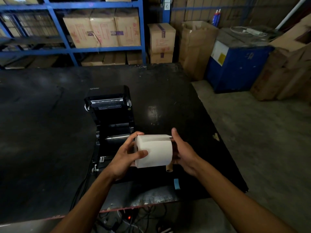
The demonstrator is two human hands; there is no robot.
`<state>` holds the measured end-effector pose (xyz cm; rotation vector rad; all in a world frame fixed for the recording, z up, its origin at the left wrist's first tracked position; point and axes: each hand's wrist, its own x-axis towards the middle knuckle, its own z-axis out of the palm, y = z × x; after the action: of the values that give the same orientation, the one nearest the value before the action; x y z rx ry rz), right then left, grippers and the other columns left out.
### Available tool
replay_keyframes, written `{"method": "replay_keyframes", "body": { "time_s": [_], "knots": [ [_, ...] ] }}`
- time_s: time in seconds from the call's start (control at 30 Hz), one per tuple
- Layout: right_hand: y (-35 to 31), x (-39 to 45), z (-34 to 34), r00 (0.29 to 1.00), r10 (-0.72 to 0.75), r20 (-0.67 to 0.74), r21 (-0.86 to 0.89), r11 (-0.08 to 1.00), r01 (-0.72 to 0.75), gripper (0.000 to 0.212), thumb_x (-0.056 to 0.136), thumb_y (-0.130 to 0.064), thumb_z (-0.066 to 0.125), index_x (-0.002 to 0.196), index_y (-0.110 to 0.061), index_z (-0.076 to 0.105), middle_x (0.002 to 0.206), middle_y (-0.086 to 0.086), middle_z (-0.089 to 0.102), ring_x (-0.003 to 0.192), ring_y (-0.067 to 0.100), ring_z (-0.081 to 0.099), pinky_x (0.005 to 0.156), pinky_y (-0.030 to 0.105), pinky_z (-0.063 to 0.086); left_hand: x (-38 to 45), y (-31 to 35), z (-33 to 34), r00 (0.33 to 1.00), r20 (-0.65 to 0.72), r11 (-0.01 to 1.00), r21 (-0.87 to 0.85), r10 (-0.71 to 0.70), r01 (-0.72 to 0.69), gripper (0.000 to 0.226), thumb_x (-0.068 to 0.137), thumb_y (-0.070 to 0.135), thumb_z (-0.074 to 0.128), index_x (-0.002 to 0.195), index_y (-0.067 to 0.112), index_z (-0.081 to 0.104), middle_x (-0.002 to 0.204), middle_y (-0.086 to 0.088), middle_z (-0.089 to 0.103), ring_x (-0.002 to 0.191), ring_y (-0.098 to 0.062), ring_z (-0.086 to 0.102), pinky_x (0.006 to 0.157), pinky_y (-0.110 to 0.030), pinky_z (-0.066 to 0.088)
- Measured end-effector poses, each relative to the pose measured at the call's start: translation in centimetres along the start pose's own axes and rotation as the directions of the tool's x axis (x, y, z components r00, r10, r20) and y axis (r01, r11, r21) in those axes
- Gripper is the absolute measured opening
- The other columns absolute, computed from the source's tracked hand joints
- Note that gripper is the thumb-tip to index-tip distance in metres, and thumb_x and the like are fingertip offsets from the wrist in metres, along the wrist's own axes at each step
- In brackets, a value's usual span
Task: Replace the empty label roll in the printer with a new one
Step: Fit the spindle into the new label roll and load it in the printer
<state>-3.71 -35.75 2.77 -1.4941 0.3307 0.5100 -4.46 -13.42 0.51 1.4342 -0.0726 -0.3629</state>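
Observation:
A full white label roll (155, 151) is held in the air between both hands, just right of the black printer (110, 125). My left hand (127, 154) grips its left end, thumb across the front. My right hand (182, 152) presses against its right end. The printer's lid stands open and tilted back, and a shiny roller shows inside. A bare brown cardboard core (169, 169) lies on the black table (50, 132) below the roll, partly hidden by it.
A strip of blue tape (176, 183) sits near the table's front edge. Cables and a red light (129, 217) lie under the table. Blue shelving with cardboard boxes (102, 31) stands behind, and a blue machine (235, 64) stands at the right.

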Motion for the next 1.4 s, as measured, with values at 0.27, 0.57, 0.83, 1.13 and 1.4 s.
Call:
{"method": "replay_keyframes", "body": {
  "time_s": [0.27,0.57,0.83,1.13,1.4],
  "knots": [
    [1.0,0.7,0.2,0.998,0.062,0.003,0.181,0.982,-0.061,0.022,0.08,-0.04,0.073,0.093,-0.023,0.073,0.094,0.005,0.071,0.083,0.023,0.065,0.068,0.038,0.049,0.2,-0.2,-0.6,0.998,0.056,0.999,0.032,0.02,-0.022,0.079,0.073,0.026,0.083,0.139,0.047,0.046,0.138,0.001,0.056,0.121,-0.02,0.06,0.085,-0.037,0.058],
    [1.5,0.8,0.8,0.994,0.11,-0.021,0.222,0.97,-0.102,0.023,0.084,-0.033,0.07,0.105,-0.023,0.069,0.105,0.006,0.066,0.093,0.025,0.061,0.063,0.034,0.052,1.2,0.4,1.1,0.944,0.004,0.941,-0.085,-0.329,0.328,0.055,0.073,0.081,0.053,0.126,0.072,0.041,0.14,0.007,0.05,0.118,-0.031,0.059,0.074,-0.05,0.061],
    [2.5,1.0,0.8,1.0,-0.003,-0.003,0.186,0.983,0.003,0.018,0.088,-0.032,0.065,0.106,-0.029,0.068,0.111,0.006,0.068,0.094,0.024,0.062,0.057,0.027,0.05,2.0,-0.4,1.0,0.901,-0.041,0.893,-0.164,-0.431,0.419,0.068,0.078,0.041,0.075,0.138,0.051,0.043,0.133,-0.008,0.056,0.114,-0.036,0.06,0.075,-0.047,0.06],
    [3.5,4.7,-5.6,0.939,0.036,-0.343,0.047,0.999,-0.021,0.025,0.093,-0.016,0.057,0.118,-0.014,0.061,0.088,0.004,0.063,0.072,0.016,0.058,0.064,0.028,0.051,1.7,-1.5,0.0,0.85,-0.079,0.716,-0.582,-0.52,0.384,0.057,0.066,0.032,0.078,0.118,0.019,0.058,0.13,-0.02,0.054,0.115,-0.042,0.058,0.073,-0.057,0.06],
    [8.8,7.5,-5.7,0.877,-0.122,-0.464,-0.596,0.776,-0.207,0.045,0.088,-0.019,0.064,0.13,-0.016,0.048,0.129,0.014,0.052,0.112,0.03,0.058,0.093,0.04,0.051,1.2,-1.4,-1.0,0.885,-0.064,0.705,-0.632,-0.461,0.321,0.061,0.063,0.037,0.081,0.119,0.023,0.062,0.125,-0.017,0.06,0.112,-0.042,0.061,0.074,-0.053,0.06]
  ]
}}
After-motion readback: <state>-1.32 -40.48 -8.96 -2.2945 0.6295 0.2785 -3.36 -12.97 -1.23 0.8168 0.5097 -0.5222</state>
